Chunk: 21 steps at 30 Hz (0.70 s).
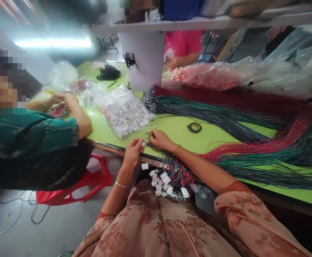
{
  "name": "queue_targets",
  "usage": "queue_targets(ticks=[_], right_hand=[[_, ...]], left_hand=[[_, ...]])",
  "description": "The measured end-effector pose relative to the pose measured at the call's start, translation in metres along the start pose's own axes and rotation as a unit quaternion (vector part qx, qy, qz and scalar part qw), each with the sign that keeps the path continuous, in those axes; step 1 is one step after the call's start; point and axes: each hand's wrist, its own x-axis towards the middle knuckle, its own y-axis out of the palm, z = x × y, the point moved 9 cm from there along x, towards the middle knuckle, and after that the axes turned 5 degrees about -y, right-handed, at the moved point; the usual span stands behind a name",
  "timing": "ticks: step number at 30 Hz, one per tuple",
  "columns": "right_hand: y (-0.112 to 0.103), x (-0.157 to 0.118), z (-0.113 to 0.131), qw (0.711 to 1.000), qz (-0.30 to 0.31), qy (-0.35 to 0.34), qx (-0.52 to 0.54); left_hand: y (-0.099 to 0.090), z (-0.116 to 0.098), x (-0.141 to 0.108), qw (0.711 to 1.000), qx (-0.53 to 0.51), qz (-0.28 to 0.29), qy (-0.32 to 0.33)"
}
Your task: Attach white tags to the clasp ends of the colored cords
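My left hand [133,151] pinches a small white plastic connector [144,144] at the table's front edge. Just right of it, my right hand [159,138] is closed around thin dark wires, whose metal tips poke out by the fingertips. Below the hands, at the edge by my lap, hangs a bunch of wires with white connectors [161,182] on their ends. A clear plastic bag of white connectors [130,114] lies just beyond my hands. Long bundles of red wires [233,144], green wires [263,159] and black wires [215,123] stretch across the table to the right.
A roll of black tape [194,127] lies on the green table [172,125]. At left, a co-worker in a green top [30,142] sits on a red stool [99,178]. Across the table, a person in pink [182,43] works beside bagged pink parts [209,75]. A shelf [188,25] spans above.
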Motion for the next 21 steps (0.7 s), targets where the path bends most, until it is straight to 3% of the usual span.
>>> queue_targets(ticks=[4,6,11,21], right_hand=[[-0.01,-0.009,-0.01,0.965,-0.055,0.025,0.254],[-0.014,-0.013,-0.007,0.948,-0.062,0.013,0.313],[-0.028,-0.026,0.005,0.961,-0.091,-0.028,0.26],[-0.031,-0.036,0.01,0.978,-0.092,-0.006,0.187]], left_hand=[[0.013,0.001,0.003,0.998,-0.056,0.023,-0.008],[0.02,0.002,0.005,0.996,-0.076,0.034,-0.014],[0.027,0.0,0.006,0.993,-0.115,0.041,-0.01],[0.033,-0.004,0.002,0.993,-0.099,0.059,0.006]])
